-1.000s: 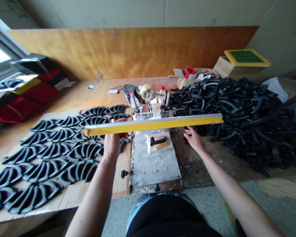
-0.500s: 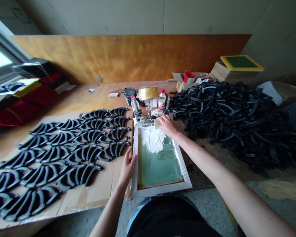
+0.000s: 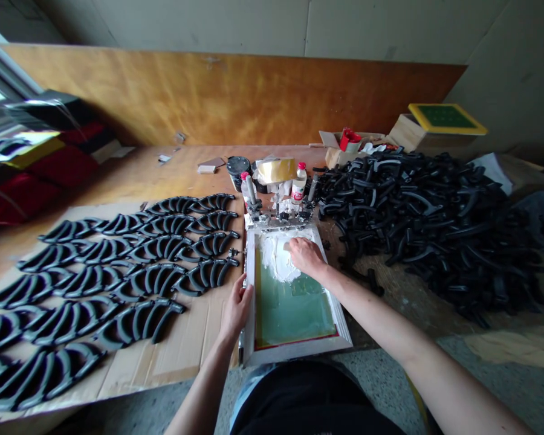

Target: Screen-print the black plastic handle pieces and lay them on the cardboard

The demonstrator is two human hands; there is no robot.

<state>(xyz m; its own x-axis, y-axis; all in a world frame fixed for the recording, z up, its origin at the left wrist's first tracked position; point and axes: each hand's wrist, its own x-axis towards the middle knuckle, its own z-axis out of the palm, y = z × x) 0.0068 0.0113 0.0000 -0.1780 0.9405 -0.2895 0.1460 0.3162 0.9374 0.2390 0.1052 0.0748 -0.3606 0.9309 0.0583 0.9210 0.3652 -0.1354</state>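
Observation:
A white-framed printing screen [image 3: 299, 348] with green mesh lies flat in front of me, white ink [image 3: 274, 254] smeared over its far half. My left hand [image 3: 238, 307] grips the frame's left edge, fingers curled over it. My right hand [image 3: 304, 256] rests closed on the mesh at the ink, around what looks like a small scraper that is mostly hidden. Rows of curved black plastic parts [image 3: 131, 272] lie on cardboard [image 3: 194, 350] to the left.
A large heap of black parts [image 3: 435, 211] fills the right side. Behind the screen stand a clamp fixture [image 3: 278, 216], a small bottle [image 3: 298, 181], a tape roll [image 3: 275, 170] and a black tin [image 3: 237, 166]. A yellow-framed screen [image 3: 446, 118] sits on a box at back right.
The screen, held raised on edge one second ago, has been lowered flat. My left hand moved to its left edge; my right hand went from the table to the inked mesh and slid slightly nearer.

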